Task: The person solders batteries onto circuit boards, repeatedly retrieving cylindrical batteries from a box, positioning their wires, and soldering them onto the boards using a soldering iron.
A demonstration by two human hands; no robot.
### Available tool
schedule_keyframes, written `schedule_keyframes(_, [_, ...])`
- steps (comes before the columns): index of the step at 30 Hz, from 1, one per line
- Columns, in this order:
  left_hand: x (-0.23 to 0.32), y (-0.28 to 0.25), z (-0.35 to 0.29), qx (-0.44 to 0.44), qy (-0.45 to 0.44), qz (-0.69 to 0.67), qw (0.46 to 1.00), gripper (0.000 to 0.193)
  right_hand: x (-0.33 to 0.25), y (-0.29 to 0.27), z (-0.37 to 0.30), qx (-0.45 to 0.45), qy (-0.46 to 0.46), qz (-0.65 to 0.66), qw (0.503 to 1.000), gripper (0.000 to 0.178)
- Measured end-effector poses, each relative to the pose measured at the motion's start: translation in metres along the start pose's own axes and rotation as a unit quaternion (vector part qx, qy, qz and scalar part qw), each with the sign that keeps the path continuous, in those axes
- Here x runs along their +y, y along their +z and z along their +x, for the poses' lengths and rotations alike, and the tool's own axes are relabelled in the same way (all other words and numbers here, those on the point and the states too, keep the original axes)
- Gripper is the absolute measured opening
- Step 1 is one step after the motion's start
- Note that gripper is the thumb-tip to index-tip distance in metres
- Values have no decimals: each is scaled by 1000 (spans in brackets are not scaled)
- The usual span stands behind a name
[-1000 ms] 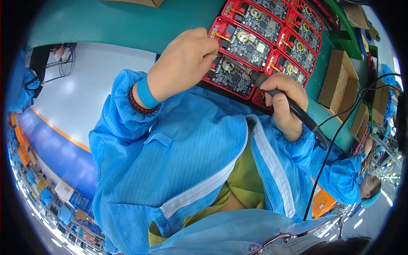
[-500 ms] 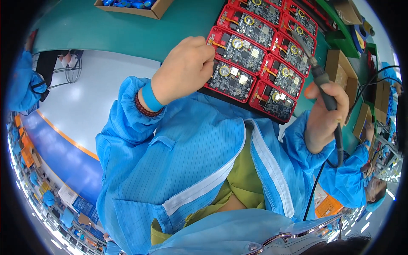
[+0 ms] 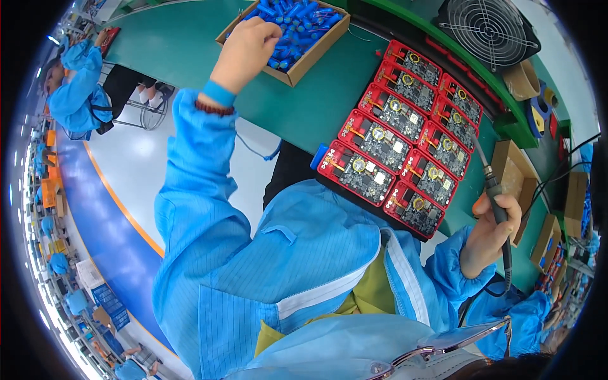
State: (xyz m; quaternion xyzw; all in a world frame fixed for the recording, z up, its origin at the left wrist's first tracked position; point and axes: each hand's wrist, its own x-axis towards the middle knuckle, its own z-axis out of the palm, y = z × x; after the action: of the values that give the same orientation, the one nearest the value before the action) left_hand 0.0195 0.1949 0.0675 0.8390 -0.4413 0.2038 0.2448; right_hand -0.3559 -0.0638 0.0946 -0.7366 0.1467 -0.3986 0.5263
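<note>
My left hand (image 3: 247, 54) is over a cardboard box (image 3: 315, 57) heaped with blue cylindrical battery cells (image 3: 297, 33), its fingers curled down; whatever is between the fingertips is hidden. My right hand (image 3: 484, 237) grips a soldering iron (image 3: 496, 196) by its dark handle, the metal tip pointing up beside the right edge of the red housings. Several open red housings (image 3: 339, 166) stand in two rows on a black tray, each holding a circuit board (image 3: 362, 178) with a yellow ring-shaped part. A blue piece (image 3: 318, 156) sits against the lower left housing.
A green mat (image 3: 190, 47) covers the bench. At the back right is a fan with a wire guard (image 3: 491, 28) behind a green frame (image 3: 516, 107). Cardboard boxes (image 3: 510, 164) and black cables stand on the right. Another person (image 3: 79, 88) sits at the far left.
My left hand has gone from the housings' left edge up and away to the box of cells. The view has shifted, showing more of the box and the fan. The right hand keeps the iron.
</note>
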Motion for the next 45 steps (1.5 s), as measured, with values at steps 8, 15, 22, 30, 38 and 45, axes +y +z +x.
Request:
schedule_keyframes(8, [-20,35,28,-118,86,115,983,27,3,2,1,-11,6,-2,1000,59])
schedule_keyframes(15, [-4,-5,18,10,33,72,997,26,9,-3,-1,-20,2,-1,1000,55])
schedule_keyframes(22, [115,-15,-17,-212,-205,-698,653,20,14,26,1,-110,-52,0,993,34])
schedule_keyframes(30, [202,18,-33,-317,-267,-727,548,15,19,49,1,-152,-82,-49,984,47])
schedule_keyframes(38, [230,25,-45,-257,-179,-646,696,7,13,41,-10,-135,-44,-27,989,41])
schedule_keyframes(45, [234,34,-56,-282,-165,-589,739,6,17,40,-12,-131,-8,-29,991,37])
